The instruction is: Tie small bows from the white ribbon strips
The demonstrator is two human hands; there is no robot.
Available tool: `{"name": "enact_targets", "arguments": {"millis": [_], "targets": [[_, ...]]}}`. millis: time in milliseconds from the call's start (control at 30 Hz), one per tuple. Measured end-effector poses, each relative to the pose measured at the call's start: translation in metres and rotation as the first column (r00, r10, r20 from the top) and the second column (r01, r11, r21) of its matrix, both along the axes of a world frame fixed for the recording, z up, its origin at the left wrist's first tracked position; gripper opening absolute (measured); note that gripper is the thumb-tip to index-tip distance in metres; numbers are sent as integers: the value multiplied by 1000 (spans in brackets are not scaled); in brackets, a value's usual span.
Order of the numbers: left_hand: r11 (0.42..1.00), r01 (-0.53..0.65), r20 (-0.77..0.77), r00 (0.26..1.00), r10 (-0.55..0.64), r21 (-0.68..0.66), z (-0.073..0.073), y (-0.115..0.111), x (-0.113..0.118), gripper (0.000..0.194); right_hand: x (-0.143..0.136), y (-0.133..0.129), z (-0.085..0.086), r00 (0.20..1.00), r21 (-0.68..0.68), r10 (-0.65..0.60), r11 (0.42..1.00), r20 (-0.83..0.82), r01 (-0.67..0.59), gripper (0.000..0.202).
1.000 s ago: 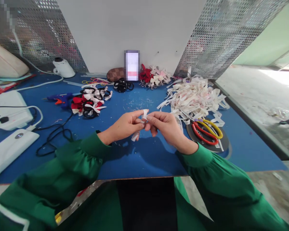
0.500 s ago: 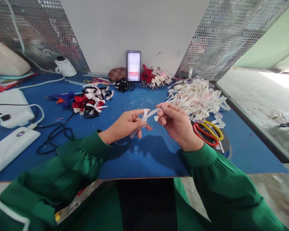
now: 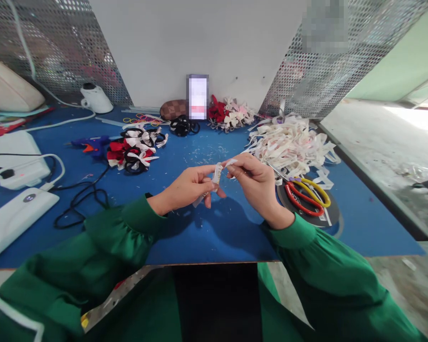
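A white ribbon (image 3: 217, 175) is looped around the fingers of my left hand (image 3: 192, 186), which pinches it with the thumb; a loose tail hangs below. My right hand (image 3: 255, 183) is just to the right, its thumb and forefinger closed on the ribbon's other end. Both hands are above the blue table (image 3: 214, 242), close together. To the right lie scissors with red and yellow handles (image 3: 306, 197) on a dark round disc, beside a heap of white ribbons (image 3: 288, 142).
At the left are red, white and black bows (image 3: 133, 152), a blue glue gun (image 3: 92, 146), a black cord (image 3: 82, 204) and a white power bank (image 3: 21, 221). A phone (image 3: 198, 97) stands at the back beside a checked pouch (image 3: 173, 109) and more bows (image 3: 231, 114).
My right hand has moved left, close to my left hand, and the ribbon stretch between them is shorter. My left hand has hardly moved. More of the dark disc shows.
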State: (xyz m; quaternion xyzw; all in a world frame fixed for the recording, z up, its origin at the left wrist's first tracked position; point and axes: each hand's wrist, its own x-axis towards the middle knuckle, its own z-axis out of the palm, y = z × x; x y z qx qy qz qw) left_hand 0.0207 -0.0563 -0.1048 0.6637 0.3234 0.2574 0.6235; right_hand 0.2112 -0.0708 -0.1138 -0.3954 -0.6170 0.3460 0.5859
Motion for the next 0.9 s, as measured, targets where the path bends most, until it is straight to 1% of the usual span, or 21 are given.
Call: {"name": "enact_targets", "arguments": {"millis": [67,167,233,300,333,367,400,433,467,500,567,667,733,767,800,833,900], "targets": [[1000,2,-15,1000,-2,0,0,-1,0,51,-1,-3,-1,1000,65,4,998,3,-4,7],[1000,-2,-23,1000,2,-14,0,-2,1,49,-1,-8,2,998,94,62,994,7,-62,9],[1000,-7,-9,1000,7,-17,-2,-1,1,45,0,-10,2,986,120,167,978,23,-169,9],[1000,-1,20,1000,1,2,-4,-1,2,38,0,-10,0,956,115,286,949,72,-293,9],[1000,4,37,999,-5,16,-5,-1,2,33,-1,-10,-2,944,111,309,941,115,-321,10],[1000,9,54,998,-10,27,-6,-1,3,29,-1,-9,-5,939,116,293,942,178,-316,12],[999,10,72,997,-13,32,-7,-1,3,25,-2,-8,-7,937,143,234,950,258,-277,14],[999,11,86,996,-14,32,-8,-2,4,22,-2,-8,-8,927,194,143,956,348,-221,17],[999,14,92,996,-17,30,-8,-2,4,19,-3,-7,-9,897,259,43,950,439,-173,19],[999,15,91,996,-18,30,-9,-3,4,18,-3,-8,-9,849,322,-51,936,526,-144,22],[999,13,79,997,-16,37,-9,-4,5,16,-4,-10,-6,719,400,-182,905,671,-144,25],[998,-17,46,999,15,62,-10,-3,5,22,-6,-14,0,492,382,-254,907,833,-178,32],[996,-36,9,999,36,79,-12,-3,5,30,-7,-15,1,348,358,-280,915,895,-184,36],[996,-40,-11,999,41,85,-13,-2,5,34,-7,-14,0,294,348,-284,917,913,-194,38],[995,-39,-26,999,41,89,-14,-2,5,37,-7,-13,-1,258,342,-286,916,923,-208,40],[995,-34,-35,999,37,90,-15,-2,5,40,-7,-12,-2,240,341,-287,913,927,-226,40],[996,-31,-35,999,34,89,-16,-2,5,44,-5,-9,-4,239,372,-313,890,919,-263,40]]}}
